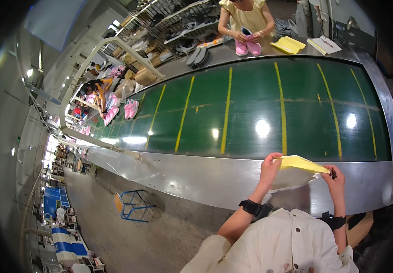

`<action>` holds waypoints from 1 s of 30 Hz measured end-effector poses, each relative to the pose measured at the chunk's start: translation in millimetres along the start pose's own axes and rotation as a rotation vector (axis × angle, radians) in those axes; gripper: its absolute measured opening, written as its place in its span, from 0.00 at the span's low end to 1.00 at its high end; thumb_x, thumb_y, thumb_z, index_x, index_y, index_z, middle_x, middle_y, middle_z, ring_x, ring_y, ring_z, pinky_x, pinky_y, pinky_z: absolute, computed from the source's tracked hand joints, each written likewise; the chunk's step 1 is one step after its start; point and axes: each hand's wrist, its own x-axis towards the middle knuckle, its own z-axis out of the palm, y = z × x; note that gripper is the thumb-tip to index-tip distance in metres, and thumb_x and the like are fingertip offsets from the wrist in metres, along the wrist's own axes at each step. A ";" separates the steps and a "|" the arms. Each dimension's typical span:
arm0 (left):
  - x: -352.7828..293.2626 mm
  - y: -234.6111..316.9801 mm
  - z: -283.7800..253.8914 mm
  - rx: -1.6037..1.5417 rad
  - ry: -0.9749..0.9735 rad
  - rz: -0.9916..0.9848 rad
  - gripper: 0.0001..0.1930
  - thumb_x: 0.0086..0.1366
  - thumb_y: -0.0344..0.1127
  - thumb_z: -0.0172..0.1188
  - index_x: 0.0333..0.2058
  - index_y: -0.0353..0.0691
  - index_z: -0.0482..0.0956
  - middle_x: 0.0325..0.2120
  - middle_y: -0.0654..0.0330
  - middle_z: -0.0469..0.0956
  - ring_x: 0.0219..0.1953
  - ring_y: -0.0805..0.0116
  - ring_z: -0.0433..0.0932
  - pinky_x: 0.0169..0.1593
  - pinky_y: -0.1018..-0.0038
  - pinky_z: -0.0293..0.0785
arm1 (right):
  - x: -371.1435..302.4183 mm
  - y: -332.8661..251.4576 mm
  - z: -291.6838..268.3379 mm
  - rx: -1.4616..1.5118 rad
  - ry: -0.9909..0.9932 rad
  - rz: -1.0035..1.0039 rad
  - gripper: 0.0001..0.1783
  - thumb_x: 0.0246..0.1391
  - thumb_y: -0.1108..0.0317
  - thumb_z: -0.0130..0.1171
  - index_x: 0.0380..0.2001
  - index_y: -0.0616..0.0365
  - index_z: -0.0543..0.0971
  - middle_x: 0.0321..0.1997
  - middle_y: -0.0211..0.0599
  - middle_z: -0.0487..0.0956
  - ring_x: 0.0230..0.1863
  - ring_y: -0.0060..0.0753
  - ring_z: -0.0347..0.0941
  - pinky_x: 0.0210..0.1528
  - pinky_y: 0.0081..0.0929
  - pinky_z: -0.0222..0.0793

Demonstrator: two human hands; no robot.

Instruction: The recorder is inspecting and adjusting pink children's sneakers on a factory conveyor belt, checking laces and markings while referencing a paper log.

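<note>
Between my two hands a yellow sheet [302,163], thin like paper or film, is stretched over the near metal edge of the conveyor table. My left hand [269,170] pinches its left end, fingers closed. At the other end my right hand [335,179] grips the sheet's corner. A small dark object [333,173] shows at the right fingers; its kind is too small to tell. Below the yellow part hangs a paler, see-through layer [292,179], seemingly part of the same sheet. Black straps circle both my wrists.
A green conveyor belt [251,109] with yellow cross lines runs leftward. Across it a co-worker [248,20] holds pink shoes [248,47], near grey slippers [198,57], yellow sheets [288,44] and a notebook [324,45]. More pink shoes [131,108] stand farther left. A blue-framed stool [132,205] is on the floor.
</note>
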 end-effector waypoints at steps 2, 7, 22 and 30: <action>9.2 -1.9 14.1 -0.026 -0.002 -0.044 0.10 0.58 0.26 0.54 0.40 0.38 0.74 0.31 0.64 0.77 0.33 0.81 0.74 0.38 0.83 0.68 | 7.4 -1.8 -16.5 -0.092 0.021 0.005 0.10 0.46 0.77 0.60 0.35 0.63 0.78 0.27 0.25 0.76 0.29 0.13 0.66 0.31 0.13 0.63; 43.7 2.9 60.2 -0.013 -0.022 -0.057 0.10 0.59 0.27 0.55 0.41 0.38 0.74 0.32 0.64 0.77 0.34 0.81 0.73 0.39 0.82 0.68 | 45.1 11.9 -59.2 -0.196 0.028 -0.049 0.05 0.48 0.74 0.60 0.29 0.65 0.80 0.23 0.30 0.77 0.23 0.16 0.66 0.26 0.16 0.62; 82.2 -10.2 105.0 0.522 0.051 -0.251 0.11 0.58 0.30 0.62 0.41 0.39 0.76 0.34 0.68 0.75 0.36 0.82 0.73 0.40 0.84 0.69 | 176.9 96.7 -77.0 0.152 -0.227 0.228 0.03 0.49 0.74 0.59 0.26 0.63 0.77 0.19 0.22 0.71 0.22 0.10 0.61 0.23 0.13 0.55; 100.2 -15.8 126.5 0.553 0.041 -0.255 0.12 0.57 0.33 0.64 0.40 0.41 0.79 0.33 0.71 0.76 0.34 0.84 0.71 0.38 0.85 0.66 | 196.7 114.0 -87.3 0.143 -0.362 0.226 0.05 0.46 0.72 0.61 0.27 0.63 0.80 0.18 0.23 0.73 0.19 0.10 0.59 0.20 0.15 0.53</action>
